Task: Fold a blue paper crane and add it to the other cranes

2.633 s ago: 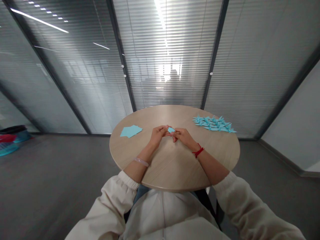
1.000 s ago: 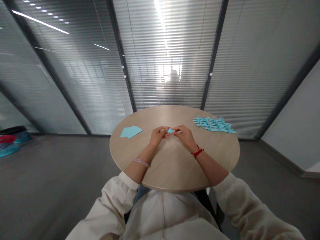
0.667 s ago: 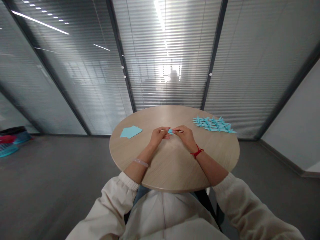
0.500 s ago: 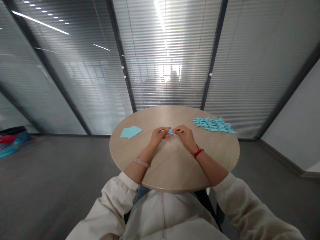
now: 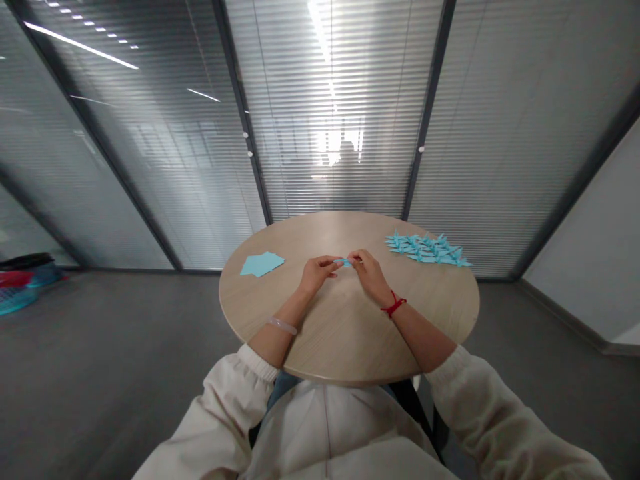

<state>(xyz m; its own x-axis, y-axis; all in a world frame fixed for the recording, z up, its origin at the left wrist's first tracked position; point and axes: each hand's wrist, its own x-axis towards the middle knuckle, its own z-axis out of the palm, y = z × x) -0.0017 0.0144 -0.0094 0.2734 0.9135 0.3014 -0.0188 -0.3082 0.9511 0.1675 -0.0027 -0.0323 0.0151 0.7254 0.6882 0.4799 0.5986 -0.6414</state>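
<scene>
Between my hands, over the middle of the round table (image 5: 340,333), is a small piece of folded light-blue paper (image 5: 343,262). My left hand (image 5: 319,272) pinches its left side with thumb and fingers. On the other side, the fingertips of my right hand (image 5: 367,270) close on the paper's right end. The fingers cover much of it, so its exact shape cannot be made out. Blue paper sheets (image 5: 263,264) lie fanned in a loose stack to the left. Several folded blue paper cranes (image 5: 425,248) stand in close rows at the right.
Glass panels with blinds (image 5: 340,180) rise just behind the table. On the floor at far left stand a blue-and-red basket (image 5: 17,293) and a dark-rimmed bin (image 5: 37,268). A white wall (image 5: 595,247) is at the right.
My right hand's fingers have shifted slightly to the right along the folded paper, and more of the paper shows between the hands. The sheets and the cranes have stayed put.
</scene>
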